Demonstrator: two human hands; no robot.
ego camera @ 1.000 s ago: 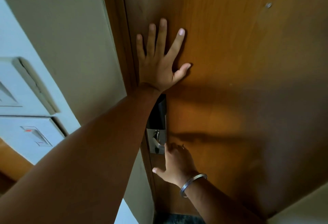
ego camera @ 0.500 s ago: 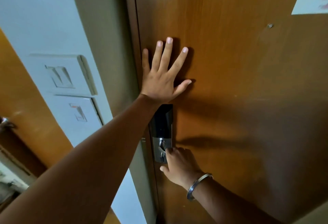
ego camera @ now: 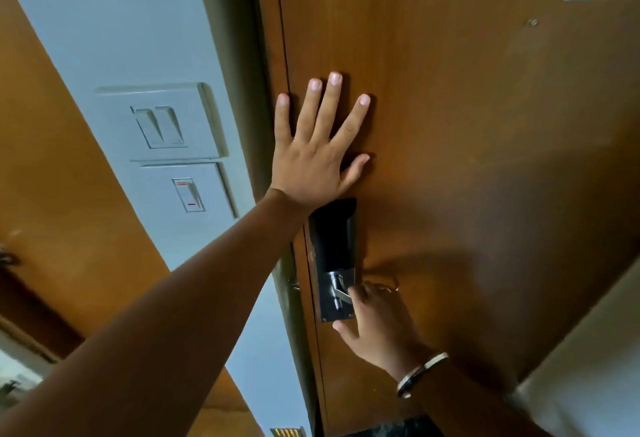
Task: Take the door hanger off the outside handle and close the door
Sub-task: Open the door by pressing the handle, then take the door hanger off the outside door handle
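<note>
At the latch edge of the wooden door, left hand lies flat, fingers spread, palm pressed on the panel above the black lock plate. Right hand is curled around the metal lever handle below. Door hanger not in view; cannot tell where it is. Door sits against the frame. Judgement: closing step, near its end. Next move calls for a firm push while releasing the lever so the latch seats.
</note>
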